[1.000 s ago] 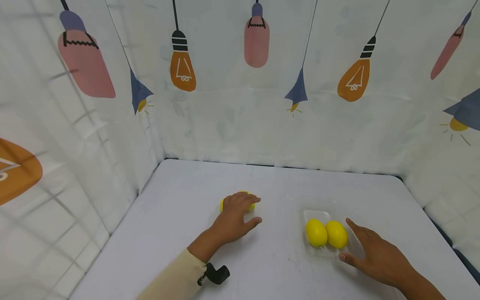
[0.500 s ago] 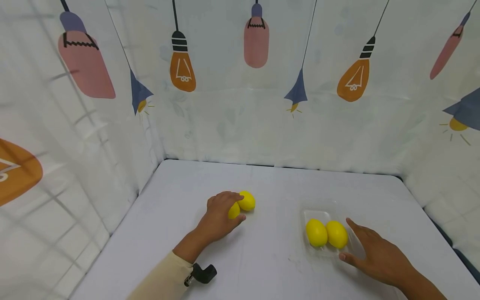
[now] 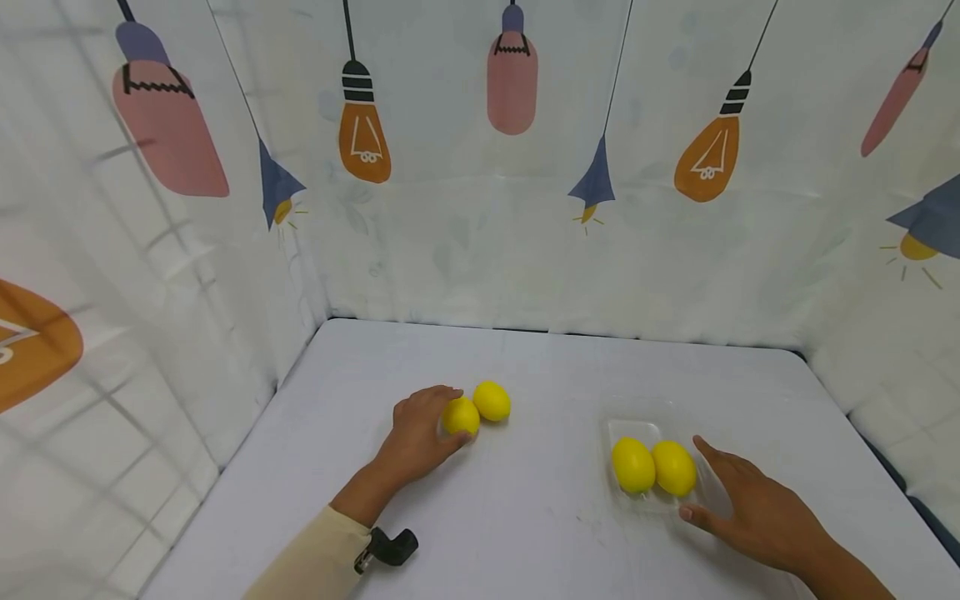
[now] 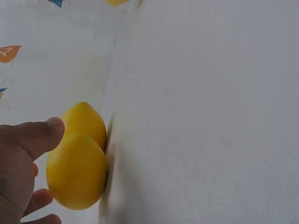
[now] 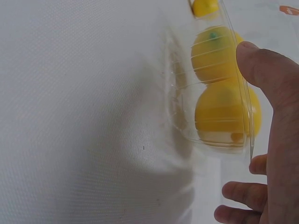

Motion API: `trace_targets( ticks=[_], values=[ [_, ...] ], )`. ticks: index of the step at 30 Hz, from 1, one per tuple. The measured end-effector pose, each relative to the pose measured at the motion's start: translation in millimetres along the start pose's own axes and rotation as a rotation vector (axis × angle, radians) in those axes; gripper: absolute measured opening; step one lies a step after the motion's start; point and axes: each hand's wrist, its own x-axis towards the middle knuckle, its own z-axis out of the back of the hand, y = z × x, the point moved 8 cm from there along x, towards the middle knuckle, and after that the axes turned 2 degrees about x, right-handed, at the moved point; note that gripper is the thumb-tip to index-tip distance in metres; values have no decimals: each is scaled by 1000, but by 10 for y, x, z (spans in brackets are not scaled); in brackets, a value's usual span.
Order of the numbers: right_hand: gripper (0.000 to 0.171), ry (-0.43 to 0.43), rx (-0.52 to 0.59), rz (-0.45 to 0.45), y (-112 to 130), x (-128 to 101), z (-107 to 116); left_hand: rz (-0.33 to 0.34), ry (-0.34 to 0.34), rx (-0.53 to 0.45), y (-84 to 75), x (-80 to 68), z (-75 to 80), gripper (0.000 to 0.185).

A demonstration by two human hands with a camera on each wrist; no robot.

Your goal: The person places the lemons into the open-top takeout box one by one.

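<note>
Two yellow lemons lie side by side left of the middle of the white table. My left hand [image 3: 416, 429] spans the nearer lemon [image 3: 462, 417], thumb at its front and fingers at its far side. The farther lemon [image 3: 492, 401] lies just beyond it. In the left wrist view the thumb [image 4: 44, 135] overlaps both fruits, with fingers spread apart beneath. Two more lemons [image 3: 633, 465] sit in a clear plastic tray [image 3: 626, 429] at the right. Beside that tray rests my right hand [image 3: 757, 508], fingers spread, thumb [image 5: 254, 60] right at its rim.
The white table [image 3: 555, 533] carries both lemon pairs, with bare cloth between them. White curtains [image 3: 465, 250] printed with lamps stand behind and at both sides. A black wrist mount [image 3: 393, 546] sticks out from the left sleeve.
My left hand has drawn back leftward from over the two lemons, so both now show. The right hand and the tray have stayed put.
</note>
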Motion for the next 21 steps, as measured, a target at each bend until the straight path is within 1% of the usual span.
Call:
trace_targets(
  ticks=[7,14,21],
  values=[
    [110,2,3,-1,-10,0,-14,71,32,-11,99,-9,-58,72],
    [111,9,2,-4,-8,-7,-15,85,51,-46,134,-15,-109,71],
    [112,14,2,-7,-14,2,-29,97,64,-85,149,12,-145,72]
  ],
)
